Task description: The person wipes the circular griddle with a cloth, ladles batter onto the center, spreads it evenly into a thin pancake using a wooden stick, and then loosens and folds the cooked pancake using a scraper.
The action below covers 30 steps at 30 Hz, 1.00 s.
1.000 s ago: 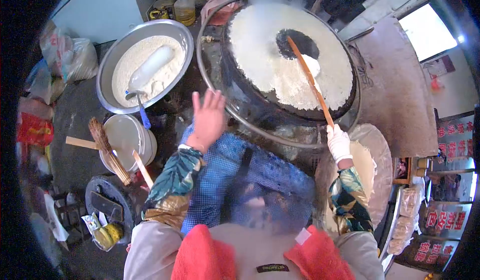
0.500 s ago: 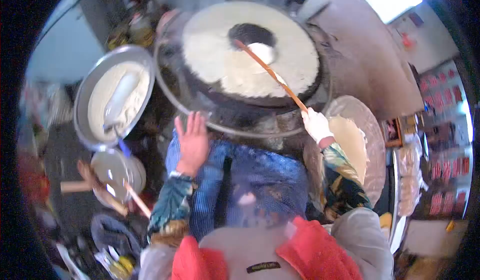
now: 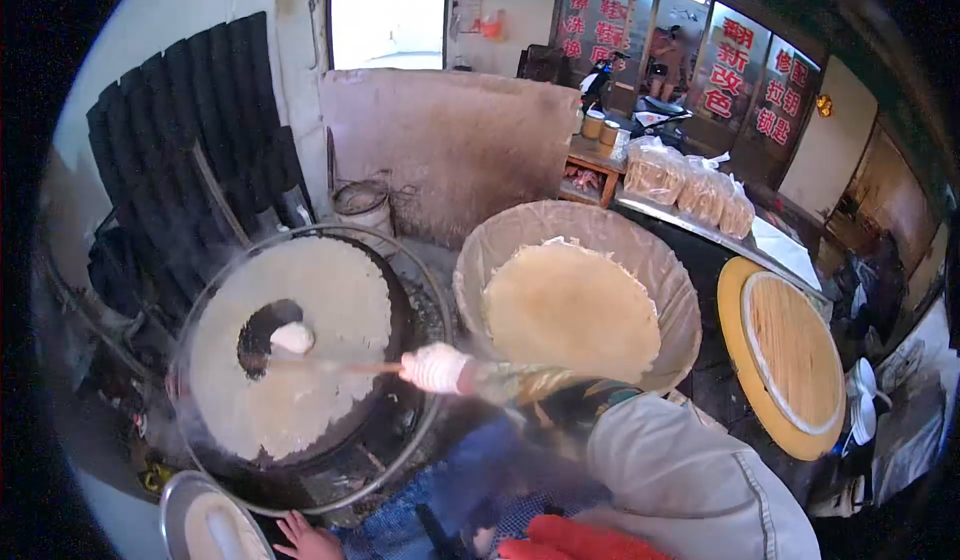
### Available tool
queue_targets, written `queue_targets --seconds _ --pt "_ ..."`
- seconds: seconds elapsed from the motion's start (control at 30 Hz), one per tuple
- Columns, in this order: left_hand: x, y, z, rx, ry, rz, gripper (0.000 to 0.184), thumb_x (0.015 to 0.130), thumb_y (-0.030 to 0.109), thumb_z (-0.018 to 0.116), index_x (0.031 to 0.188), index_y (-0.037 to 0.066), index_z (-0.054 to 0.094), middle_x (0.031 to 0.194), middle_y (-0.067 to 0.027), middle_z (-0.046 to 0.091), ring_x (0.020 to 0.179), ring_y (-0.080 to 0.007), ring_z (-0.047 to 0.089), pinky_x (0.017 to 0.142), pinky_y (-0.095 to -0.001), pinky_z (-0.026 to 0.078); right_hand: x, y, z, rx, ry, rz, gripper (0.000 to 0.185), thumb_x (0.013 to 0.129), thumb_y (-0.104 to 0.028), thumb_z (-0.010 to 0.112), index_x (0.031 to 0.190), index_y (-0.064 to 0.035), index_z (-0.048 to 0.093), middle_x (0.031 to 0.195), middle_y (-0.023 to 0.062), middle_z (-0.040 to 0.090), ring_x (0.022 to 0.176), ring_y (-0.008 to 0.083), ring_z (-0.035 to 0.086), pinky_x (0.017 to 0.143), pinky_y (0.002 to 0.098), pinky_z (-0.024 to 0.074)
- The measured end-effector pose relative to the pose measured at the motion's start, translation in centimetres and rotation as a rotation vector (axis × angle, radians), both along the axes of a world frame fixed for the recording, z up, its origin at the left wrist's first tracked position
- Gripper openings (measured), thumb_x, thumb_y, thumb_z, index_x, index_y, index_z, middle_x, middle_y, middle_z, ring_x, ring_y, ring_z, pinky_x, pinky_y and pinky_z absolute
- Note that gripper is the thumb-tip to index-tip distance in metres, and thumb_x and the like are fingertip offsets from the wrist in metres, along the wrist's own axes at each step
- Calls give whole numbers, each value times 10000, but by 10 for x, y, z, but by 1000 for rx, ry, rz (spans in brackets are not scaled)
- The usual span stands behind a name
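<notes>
My right hand [image 3: 433, 368], in a white glove, grips the end of a thin wooden stick [image 3: 350, 366], blurred by motion. The stick reaches left over a round griddle [image 3: 395, 400] covered by a pale sheet of batter [image 3: 300, 420]. Its far end is near a dark bare patch in the sheet, where a white lump of batter [image 3: 293, 338] sits. My left hand [image 3: 308, 538] is at the bottom edge, fingers spread and holding nothing, beside a metal bowl [image 3: 178, 520] of batter; its lower part is cut off.
Right of the griddle stands a lined round basket [image 3: 680, 305] with thin round flatbreads [image 3: 570, 310] inside. Farther right are a yellow-rimmed round board [image 3: 795, 355] and bagged goods [image 3: 690, 185] on a counter. A bucket [image 3: 365, 210] stands behind the griddle, before a low partition [image 3: 450, 150].
The camera view has swung to the right, bringing in the basket, counter and shop windows. My right hand still holds the stick over the griddle. My left hand now shows only at the bottom edge.
</notes>
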<state>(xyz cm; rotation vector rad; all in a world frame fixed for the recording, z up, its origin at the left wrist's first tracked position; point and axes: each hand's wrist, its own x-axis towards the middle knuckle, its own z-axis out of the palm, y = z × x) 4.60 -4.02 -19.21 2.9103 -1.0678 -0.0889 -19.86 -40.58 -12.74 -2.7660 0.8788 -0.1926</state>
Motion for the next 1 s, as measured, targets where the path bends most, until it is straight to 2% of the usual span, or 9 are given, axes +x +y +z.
queue_targets --seconds 0.1,0.27,0.6,0.7,0.73,0.77,0.87,0.93,1.0 --pt "-61 -24 43 47 106 -69 617 801 263 520 1370 42 434 1501 -88 335 1430 -256 202 1110 -627 -15 -9 -2 -10 20 105 -80 330 929 -357 468 918 -67 625 744 164 668 721 351 661 656 473 516" --pt "-43 -14 -6 -66 -122 -111 650 792 301 517 1369 16 426 1506 -95 324 1433 -280 192 1112 -621 -27 2 -10 3 -23 27 -92 346 937 -349 445 932 -51 622 767 172 672 733 368 656 675 480 509" --pt "1 -18 36 79 29 121 684 755 211 492 1409 48 380 1526 -43 295 1435 -264 191 1090 -656 -15 9 -4 19 32 155 -12 313 948 -336 449 963 -80 628 800 172 677 766 347 663 666 480 507" --pt "72 1 -47 -100 -158 24 622 787 142 502 1393 62 388 1513 -108 311 1399 -280 279 1097 -631 77 2 -19 -5 -179 -20 -118 214 859 -277 534 833 -89 632 737 133 660 678 313 659 597 446 525" --pt "61 -2 -20 -59 -140 23 622 774 162 540 1379 83 421 1491 -105 350 1378 -282 312 1079 -620 144 5 -22 -2 -190 -22 -130 195 854 -247 524 816 -84 625 736 133 657 669 310 657 568 437 524" --pt "84 5 -59 -123 -182 15 620 742 178 585 1344 92 464 1437 -101 421 1333 -280 369 1065 -593 195 8 -16 11 -321 20 -25 221 879 -238 494 813 -73 624 726 140 655 678 305 664 570 445 526" --pt "-12 -35 34 -294 -399 -212 330 689 155 604 1012 94 581 1062 -98 573 1098 -282 508 898 -481 314 14 -14 3 -107 84 14 273 923 -252 444 880 -48 621 755 157 655 728 322 662 617 467 526" --pt "-65 -50 41 -357 -278 -366 391 705 124 586 1089 46 600 1141 -136 597 1206 -318 471 1020 -593 238 9 -21 -5 -202 210 68 312 949 -303 426 926 -51 609 784 180 662 778 335 660 665 480 514" --pt "-108 -61 17 -253 -137 -384 561 742 173 599 1268 1 509 1357 -135 486 1359 -315 335 1096 -660 51 11 -38 -10 -76 152 -199 328 956 -335 425 956 -52 590 791 186 662 776 359 651 691 489 501"
